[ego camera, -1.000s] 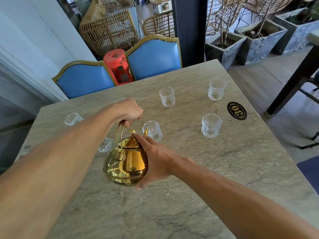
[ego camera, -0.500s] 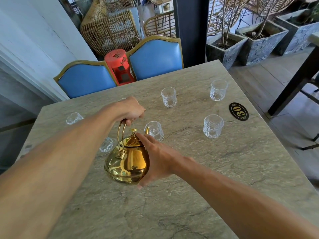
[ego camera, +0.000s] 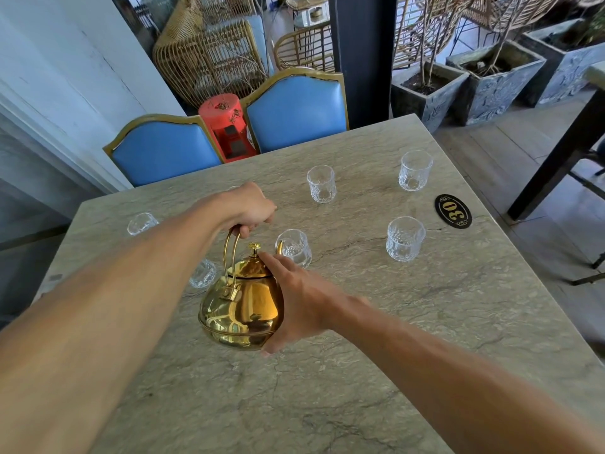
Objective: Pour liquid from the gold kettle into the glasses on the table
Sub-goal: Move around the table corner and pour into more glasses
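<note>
We hold the gold kettle [ego camera: 240, 309] by its looped handle in our left hand [ego camera: 248, 206], fingers curled tight round the top of the loop, while our right hand [ego camera: 299, 306] lies spread against the kettle's side, the forefinger reaching up to the lid by the knob. The spout tip sits at the rim of the nearest glass [ego camera: 294, 247], just beyond the kettle. Whether the kettle rests on the table [ego camera: 327, 388] or hangs slightly above it, we cannot tell.

The main risk, as we judge it, is the spout knocking that glass — the two are so close that a quick tilt could tip it or send liquid down the outside. The lid could also slip if the forefinger lets go during the tilt. Another glass [ego camera: 203, 273] stands half hidden behind the handle and our left forearm, and a sweep of that arm could catch it.

Four more glasses are in view — one far left [ego camera: 141, 223], one far centre [ego camera: 321, 183], one far right [ego camera: 415, 170] and one near right [ego camera: 405, 238]. The near part of the table has open room; the right edge lies past the number plate [ego camera: 453, 211].
</note>
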{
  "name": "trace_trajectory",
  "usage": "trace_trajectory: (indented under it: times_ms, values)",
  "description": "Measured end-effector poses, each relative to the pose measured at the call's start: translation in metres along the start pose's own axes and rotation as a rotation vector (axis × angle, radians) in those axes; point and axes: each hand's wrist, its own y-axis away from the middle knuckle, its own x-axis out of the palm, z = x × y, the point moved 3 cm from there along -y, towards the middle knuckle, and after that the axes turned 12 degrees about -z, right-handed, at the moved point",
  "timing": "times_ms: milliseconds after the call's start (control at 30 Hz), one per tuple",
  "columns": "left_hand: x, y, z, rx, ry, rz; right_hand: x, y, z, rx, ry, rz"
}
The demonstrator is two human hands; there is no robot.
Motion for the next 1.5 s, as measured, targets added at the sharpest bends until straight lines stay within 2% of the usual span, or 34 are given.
trace_trajectory:
  times_ms: [1500]
  values:
    - [0.0003, 0.0040, -0.0006, -0.014, 0.016, -0.001, 0.0015, 0.0012, -0.0015, -0.012, -0.004, 0.006]
